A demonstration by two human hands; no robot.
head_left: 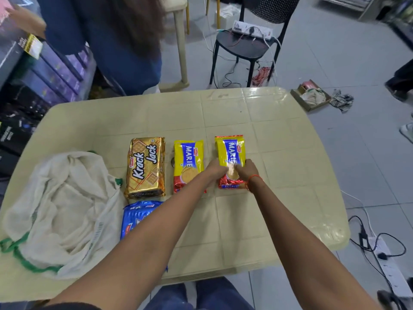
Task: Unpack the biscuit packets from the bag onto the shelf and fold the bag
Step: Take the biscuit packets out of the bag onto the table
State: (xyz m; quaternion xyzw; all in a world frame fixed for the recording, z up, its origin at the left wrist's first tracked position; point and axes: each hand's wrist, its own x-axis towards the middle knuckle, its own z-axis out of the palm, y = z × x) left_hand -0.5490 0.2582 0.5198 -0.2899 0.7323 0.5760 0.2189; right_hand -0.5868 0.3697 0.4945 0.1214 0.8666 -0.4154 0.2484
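A person is reaching both bare arms out over a pale yellow plastic bench (279, 135) with a square pattern on top. The left hand (215, 170) and the right hand (247, 170) are both resting on the same yellow, blue and red Marie biscuit packet (230, 153), the one lying farthest to the right. The left grip is curling around the packet's left edge and the right grip is curling around its right edge, so the two hands are pinching the packet between them near its near end. A thin red thread band (253, 179) is sitting on the right wrist.

Just to the left a second yellow Marie biscuit packet (188, 157) is lying flat, with its near end partly hidden under the left hand. Left of that a shiny gold Krack Jack biscuit packet (145, 166) is lying flat too. The three packets are sitting side by side in a row with small gaps between them. Nearer than the gold one, a blue biscuit packet (136, 218) is lying partly under the left arm.

At the left of the bench a crumpled white cloth bag with green trim (64, 209) is lying open and slumped, just beside the gold and blue packets.

Far behind the bench a black chair (243, 44) is standing on the grey tiled floor (346, 63), and a person in dark blue clothes (120, 41) is standing at the far left.
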